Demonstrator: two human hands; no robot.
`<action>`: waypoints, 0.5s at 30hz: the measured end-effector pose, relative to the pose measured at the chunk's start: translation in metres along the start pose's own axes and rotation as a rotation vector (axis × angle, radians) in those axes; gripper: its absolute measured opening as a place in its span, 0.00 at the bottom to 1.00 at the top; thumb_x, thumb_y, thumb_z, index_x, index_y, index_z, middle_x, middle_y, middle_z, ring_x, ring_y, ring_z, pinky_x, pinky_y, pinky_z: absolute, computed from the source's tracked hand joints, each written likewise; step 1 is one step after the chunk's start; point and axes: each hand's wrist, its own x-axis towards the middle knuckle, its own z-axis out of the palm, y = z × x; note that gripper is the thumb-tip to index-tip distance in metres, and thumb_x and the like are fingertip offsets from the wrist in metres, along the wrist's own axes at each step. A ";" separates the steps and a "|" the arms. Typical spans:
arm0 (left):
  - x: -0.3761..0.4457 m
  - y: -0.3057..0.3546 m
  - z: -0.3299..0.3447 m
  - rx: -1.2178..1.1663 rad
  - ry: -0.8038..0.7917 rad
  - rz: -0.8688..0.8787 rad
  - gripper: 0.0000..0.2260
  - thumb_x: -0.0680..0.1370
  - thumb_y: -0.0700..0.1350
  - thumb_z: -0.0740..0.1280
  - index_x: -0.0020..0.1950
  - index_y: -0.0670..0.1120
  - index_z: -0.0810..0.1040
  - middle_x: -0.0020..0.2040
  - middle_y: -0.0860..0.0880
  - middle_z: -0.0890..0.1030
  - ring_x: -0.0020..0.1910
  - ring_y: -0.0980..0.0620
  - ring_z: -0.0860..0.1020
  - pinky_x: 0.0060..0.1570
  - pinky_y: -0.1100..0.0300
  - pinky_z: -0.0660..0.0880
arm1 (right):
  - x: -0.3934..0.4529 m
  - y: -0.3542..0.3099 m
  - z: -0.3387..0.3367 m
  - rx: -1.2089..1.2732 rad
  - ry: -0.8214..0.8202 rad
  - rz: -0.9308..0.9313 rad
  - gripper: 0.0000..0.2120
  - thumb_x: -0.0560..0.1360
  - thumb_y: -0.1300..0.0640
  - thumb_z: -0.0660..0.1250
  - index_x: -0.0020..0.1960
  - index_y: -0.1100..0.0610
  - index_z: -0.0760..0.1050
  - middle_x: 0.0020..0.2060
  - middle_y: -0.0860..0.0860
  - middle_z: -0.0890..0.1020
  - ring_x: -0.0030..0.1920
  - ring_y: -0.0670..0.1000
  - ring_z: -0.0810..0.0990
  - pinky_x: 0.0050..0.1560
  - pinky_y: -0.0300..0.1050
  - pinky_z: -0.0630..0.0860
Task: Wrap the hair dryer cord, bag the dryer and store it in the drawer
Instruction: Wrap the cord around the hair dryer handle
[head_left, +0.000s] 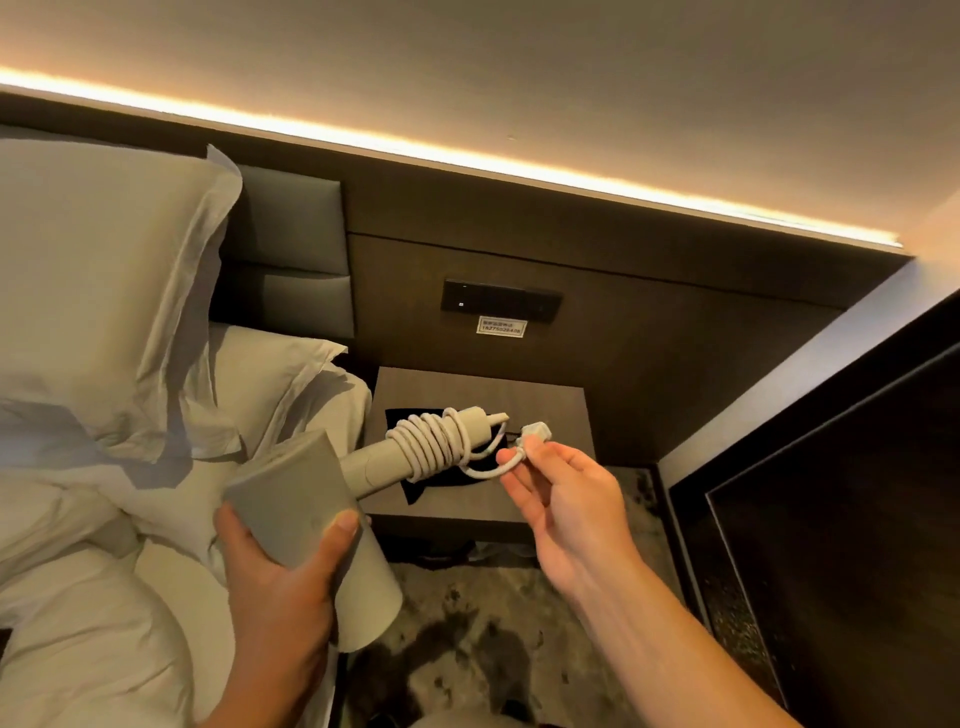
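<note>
- Lying at far left: large white fabric pillows (104, 291) propped against a grey padded headboard (291, 228), rumpled white duvet (88, 597) below them.
- Left hand (280, 587): fingers and thumb curled round the barrel of the pale grey cylindrical hair dryer (311, 519); thumb lies across the barrel's near face. Dryer held in the air over the bed edge, handle pointing right toward the nightstand.
- Off-white rubber cord (434, 441): several tight turns round the dryer handle; a short loose tail loops off the right side of the coil.
- Behind and under the handle: small brown wood-grain nightstand (545, 410), its top partly covered by a black cloth bag (441, 483) lying flat. Dryer handle and coil hide much of the bag from view.
- White plug (535, 432) at the cord's end: pinched between thumb and forefinger of the right hand (566, 499); other fingers loosely bent, palm facing left. Hand hovers above the nightstand's right part.
- Wall behind: dark wood panel with a black switch plate (501, 301) and a small white label (501, 327) just below it; label text too small to read.
- Above: a warm light strip (467, 161) along the panel's top edge.
- Floor at lower right: mottled dark carpet (493, 623).
</note>
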 end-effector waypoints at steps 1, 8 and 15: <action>0.000 0.000 0.000 -0.017 0.006 0.004 0.44 0.53 0.68 0.81 0.65 0.64 0.67 0.61 0.47 0.77 0.57 0.36 0.80 0.54 0.31 0.78 | 0.000 0.002 0.000 -0.005 -0.009 0.013 0.06 0.77 0.62 0.69 0.53 0.60 0.81 0.42 0.56 0.88 0.43 0.53 0.88 0.36 0.44 0.83; 0.000 -0.002 -0.002 -0.025 -0.015 0.058 0.40 0.53 0.68 0.82 0.60 0.66 0.69 0.60 0.43 0.78 0.56 0.33 0.80 0.51 0.32 0.80 | 0.006 0.006 -0.003 -0.104 -0.033 0.063 0.06 0.78 0.63 0.68 0.53 0.60 0.83 0.42 0.57 0.88 0.40 0.51 0.88 0.36 0.43 0.82; -0.005 -0.007 -0.004 -0.009 -0.039 0.061 0.45 0.51 0.72 0.79 0.65 0.63 0.68 0.57 0.51 0.79 0.55 0.43 0.80 0.51 0.40 0.80 | 0.011 0.006 -0.010 -0.223 -0.033 0.117 0.07 0.79 0.61 0.67 0.53 0.58 0.83 0.41 0.57 0.87 0.33 0.48 0.84 0.31 0.44 0.77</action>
